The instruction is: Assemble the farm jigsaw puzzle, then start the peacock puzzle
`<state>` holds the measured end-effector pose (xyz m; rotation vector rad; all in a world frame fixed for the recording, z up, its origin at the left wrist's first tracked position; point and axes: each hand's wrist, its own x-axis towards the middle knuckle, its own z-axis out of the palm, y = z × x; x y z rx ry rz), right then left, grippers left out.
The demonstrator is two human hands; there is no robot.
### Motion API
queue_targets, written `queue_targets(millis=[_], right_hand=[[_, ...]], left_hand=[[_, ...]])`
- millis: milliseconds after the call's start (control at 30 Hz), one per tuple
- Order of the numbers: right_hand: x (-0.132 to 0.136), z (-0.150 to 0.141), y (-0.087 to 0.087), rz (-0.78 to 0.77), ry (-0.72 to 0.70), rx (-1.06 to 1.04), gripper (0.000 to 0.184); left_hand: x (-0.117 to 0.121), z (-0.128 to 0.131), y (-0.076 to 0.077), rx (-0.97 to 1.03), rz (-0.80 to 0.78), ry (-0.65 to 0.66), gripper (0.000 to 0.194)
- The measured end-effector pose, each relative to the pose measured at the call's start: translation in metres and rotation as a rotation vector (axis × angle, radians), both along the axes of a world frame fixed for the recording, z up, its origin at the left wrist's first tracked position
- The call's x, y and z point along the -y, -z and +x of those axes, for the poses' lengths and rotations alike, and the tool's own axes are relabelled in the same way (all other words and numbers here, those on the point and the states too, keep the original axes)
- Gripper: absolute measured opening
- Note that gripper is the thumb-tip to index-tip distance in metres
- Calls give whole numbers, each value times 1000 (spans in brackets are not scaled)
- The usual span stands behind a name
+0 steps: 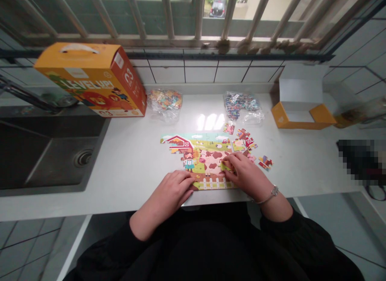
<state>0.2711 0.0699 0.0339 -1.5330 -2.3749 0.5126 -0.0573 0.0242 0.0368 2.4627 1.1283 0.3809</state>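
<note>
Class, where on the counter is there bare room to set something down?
Bare: the counter between the sink and the puzzle; also right of the loose pieces, in front of the open box. Crowded: the puzzle's right edge, with the right hand and loose pieces.

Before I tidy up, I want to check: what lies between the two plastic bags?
Only bare, shiny white countertop; the head view shows this.
</note>
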Motion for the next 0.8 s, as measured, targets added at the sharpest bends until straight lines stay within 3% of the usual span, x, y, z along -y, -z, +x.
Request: queue_targets(millis=[500,667,800], right_hand=[[1,1,-4,-15,-19,15,27],[2,17,-6,-40,-52,-14,43],[1,36,-4,-36,3,3,55]], left_hand=[[-1,-4,8,-9,113,66,30],[1,-1,11,87,76,52,34],[2,2,12,138,53,35,36]])
